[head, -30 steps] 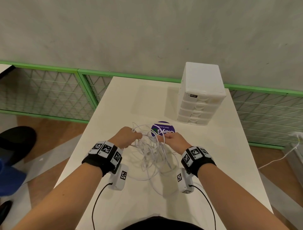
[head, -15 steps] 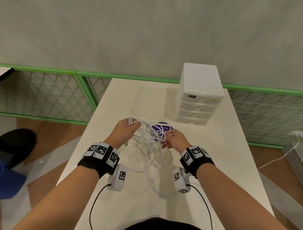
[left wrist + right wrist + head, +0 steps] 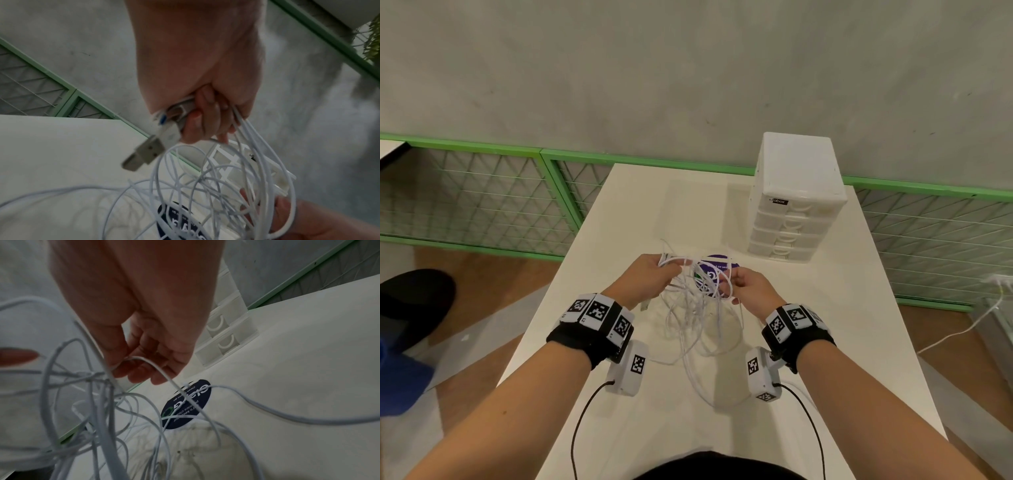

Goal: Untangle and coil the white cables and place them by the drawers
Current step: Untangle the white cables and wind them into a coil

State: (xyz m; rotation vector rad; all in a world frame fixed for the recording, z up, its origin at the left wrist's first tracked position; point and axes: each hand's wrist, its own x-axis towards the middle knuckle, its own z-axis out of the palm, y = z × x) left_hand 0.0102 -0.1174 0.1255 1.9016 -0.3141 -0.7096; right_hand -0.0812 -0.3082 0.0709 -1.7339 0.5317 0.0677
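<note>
**Teasing the tangle apart above the worktop**

The left hand (image 3: 650, 279) is gripping a bunch of strands and a USB plug (image 3: 144, 154) in curled fingers, while the right hand (image 3: 751, 286) is pinching a single strand between thumb and fingertips. Between them, at the centre of the head view, the cables (image 3: 698, 308) are hanging as one loose knot, with the lowest loops trailing onto the worktop (image 3: 842, 342) toward the bottom of the frame.

To do this step well, the right hand is probably best following its one strand back toward a free end and feeding it out through the loops, rather than pulling the hands apart, which would likely tighten the crossings. The cables are thin, white and limp, in many overlapping loops; how many there are cannot be told. The drawers (image 3: 798, 202) are standing at the upper right, apart from the tangle.
</note>
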